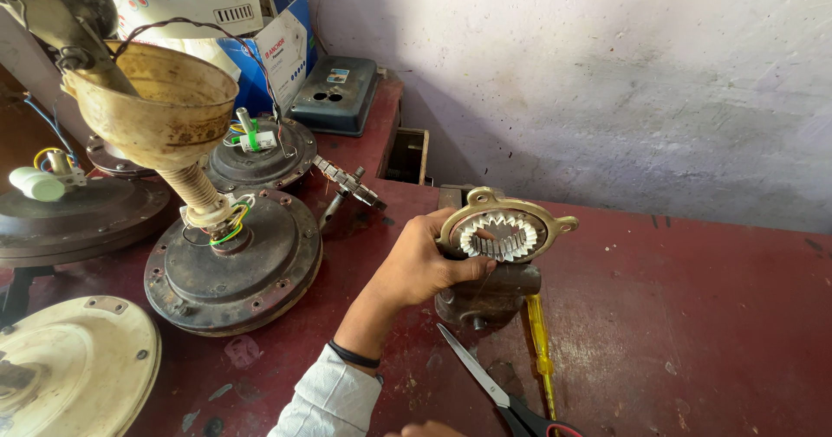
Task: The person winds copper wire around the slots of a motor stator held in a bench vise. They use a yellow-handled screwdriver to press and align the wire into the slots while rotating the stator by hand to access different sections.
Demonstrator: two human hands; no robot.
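1. While the left hand reaches in from the near edge, its fingers curl around the left side of a round metal ring with white toothed slots inside, and the thumb presses along the ring's lower rim.
2. That ring sits tilted on top of a small dark vise, which stands near the middle of the red desk.
3. A black band circles the left wrist, and a pale sleeve covers the forearm.
4. Only a sliver of the right hand shows at the near edge; whether it is open or closed cannot be told.
5. Just right of the vise lies a yellow screwdriver, and scissors with black handles lie near it, blades pointing toward the vise.
6. To the left rests a dark round fan motor with coloured wires, a rusty funnel-shaped cover above it.
7. Further motors lie farther left and behind.
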